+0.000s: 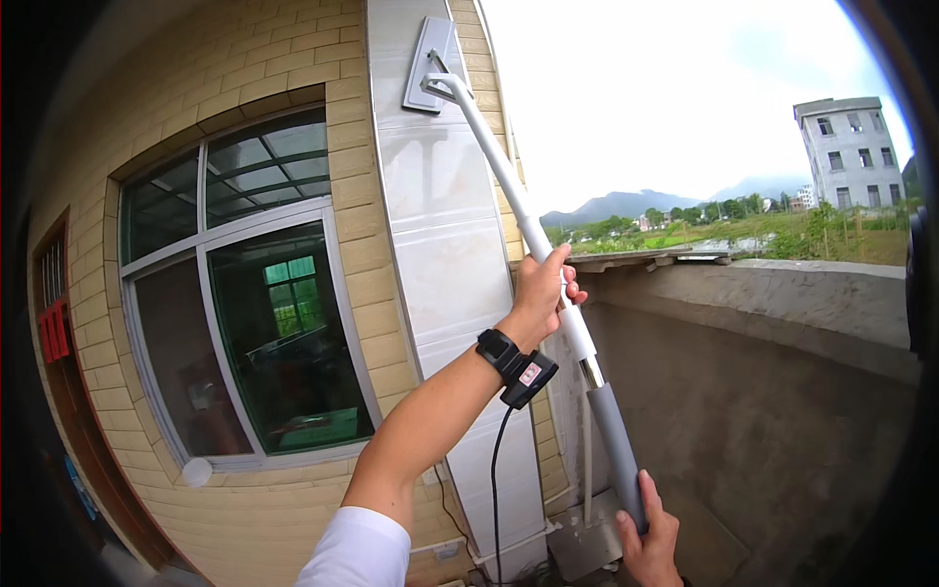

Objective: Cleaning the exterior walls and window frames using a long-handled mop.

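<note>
My left hand point(539, 293) is wrapped around the white shaft of a long-handled flat mop point(493, 136). Lower down, my right hand point(653, 539) grips the end of its grey foam handle point(618, 447). A short bare metal section shows between the shaft and the handle. The rectangular mop head point(429, 66) lies against the upper part of a pale tiled pillar point(447, 275), tilted along it. Wet-looking streaks mark the tile below the head. Its pad side is turned to the pillar and mostly hidden.
Left of the pillar is a sliding window point(271, 345) in a yellow tiled wall point(381, 323). A concrete parapet point(792, 293) runs along the right. A metal shovel point(587, 532) leans near the pillar's foot. A black cable point(495, 469) hangs from the device on my left wrist.
</note>
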`<control>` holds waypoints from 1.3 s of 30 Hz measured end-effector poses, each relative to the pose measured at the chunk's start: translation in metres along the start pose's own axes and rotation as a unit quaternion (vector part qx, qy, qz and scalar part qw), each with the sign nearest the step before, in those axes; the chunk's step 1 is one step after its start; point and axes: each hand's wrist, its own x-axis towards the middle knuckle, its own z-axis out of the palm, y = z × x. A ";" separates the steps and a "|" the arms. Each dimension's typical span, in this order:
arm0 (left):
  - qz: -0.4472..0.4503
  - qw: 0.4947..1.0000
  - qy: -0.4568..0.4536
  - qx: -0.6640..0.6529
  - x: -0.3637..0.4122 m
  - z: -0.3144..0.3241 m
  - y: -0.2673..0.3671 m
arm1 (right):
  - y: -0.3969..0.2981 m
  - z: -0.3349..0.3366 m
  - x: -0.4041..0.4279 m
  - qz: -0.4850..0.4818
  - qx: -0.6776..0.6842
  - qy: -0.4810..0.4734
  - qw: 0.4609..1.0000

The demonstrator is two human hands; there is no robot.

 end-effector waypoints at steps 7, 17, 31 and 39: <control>-0.066 0.989 -0.107 0.080 -0.006 -0.022 0.025 | -0.008 -0.008 0.092 0.089 -0.090 -0.013 0.992; -0.172 0.955 -0.187 0.152 -0.147 -0.149 0.032 | -0.079 -0.014 0.415 -0.014 -0.195 0.010 0.981; -0.247 0.951 0.023 0.186 -0.274 -0.359 0.029 | -0.014 -0.058 0.276 -0.097 -0.191 -0.016 0.977; -0.251 0.899 0.334 0.131 -0.372 -0.463 0.007 | 0.023 -0.082 0.253 -0.049 -0.221 0.024 0.974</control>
